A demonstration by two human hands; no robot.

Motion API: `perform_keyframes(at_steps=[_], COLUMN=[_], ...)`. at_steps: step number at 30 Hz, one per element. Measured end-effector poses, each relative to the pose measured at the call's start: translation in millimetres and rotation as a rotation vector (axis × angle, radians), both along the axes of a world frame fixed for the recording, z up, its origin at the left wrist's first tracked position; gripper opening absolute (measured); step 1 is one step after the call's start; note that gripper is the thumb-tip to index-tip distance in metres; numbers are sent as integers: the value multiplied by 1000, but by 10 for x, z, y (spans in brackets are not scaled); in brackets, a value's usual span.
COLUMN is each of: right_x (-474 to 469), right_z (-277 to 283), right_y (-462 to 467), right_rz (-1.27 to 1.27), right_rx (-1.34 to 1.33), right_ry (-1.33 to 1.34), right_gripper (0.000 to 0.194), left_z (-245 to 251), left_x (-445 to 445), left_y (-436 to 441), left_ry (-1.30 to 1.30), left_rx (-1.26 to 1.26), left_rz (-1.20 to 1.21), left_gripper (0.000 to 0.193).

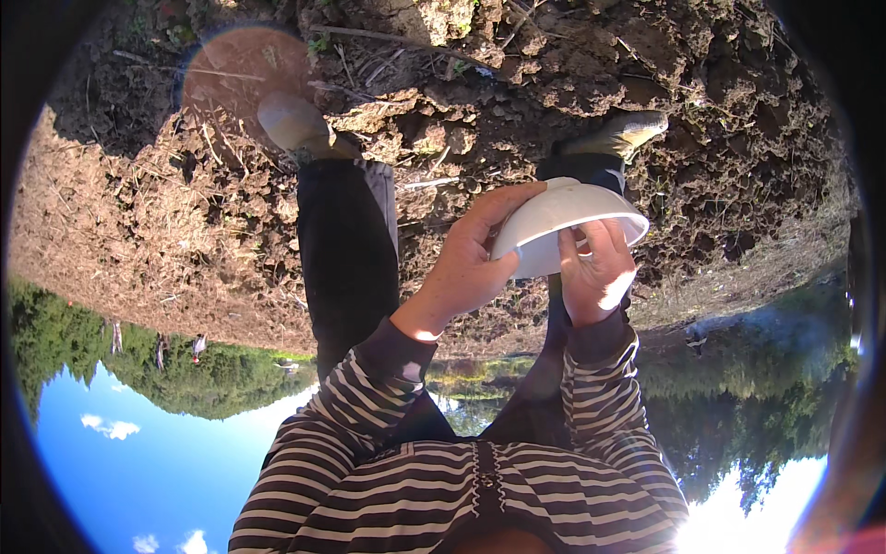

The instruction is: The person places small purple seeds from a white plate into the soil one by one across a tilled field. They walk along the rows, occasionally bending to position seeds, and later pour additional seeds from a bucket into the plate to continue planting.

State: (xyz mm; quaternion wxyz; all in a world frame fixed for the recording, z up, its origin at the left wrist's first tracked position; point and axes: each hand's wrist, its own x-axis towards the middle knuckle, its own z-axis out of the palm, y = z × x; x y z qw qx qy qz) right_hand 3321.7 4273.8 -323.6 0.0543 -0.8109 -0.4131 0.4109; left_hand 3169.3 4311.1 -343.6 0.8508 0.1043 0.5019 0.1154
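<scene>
A white bowl (554, 211) is tipped on its side between my hands, with its hollow turned towards me and its foot ring facing away. My left hand (471, 256) holds it from the left, the fingers spread over the outer wall and the thumb at the rim. The fingers of my right hand (599, 266) reach into the hollow, bent close to the inner wall. Their tips are partly hidden, so whether they pinch anything cannot be made out. Small dark specks mark the bowl's outside.
Rough, clodded brown soil (443, 131) with dry stalks (401, 41) lies around my feet. My left shoe (297, 124) and right shoe (616, 135) stand apart on it. Distant people (198, 346) and wooded hills (208, 388) show at the left, with bright sun at the lower right.
</scene>
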Motion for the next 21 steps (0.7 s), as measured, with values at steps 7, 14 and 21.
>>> perform_keyframes(at_steps=[7, 14, 21], right_x=[-58, -133, -8], right_z=[40, -26, 292], right_y=[-38, 77, 358], right_rz=[116, 135, 59], right_rx=[-124, 146, 266], right_ry=[-55, -77, 4], right_gripper=[40, 22, 19], left_z=[-1, 66, 61], left_x=[-36, -30, -7], left_y=[31, 183, 234], left_ry=[-4, -37, -3], left_rx=[80, -7, 32], left_rz=[14, 110, 100], left_gripper=[65, 69, 68])
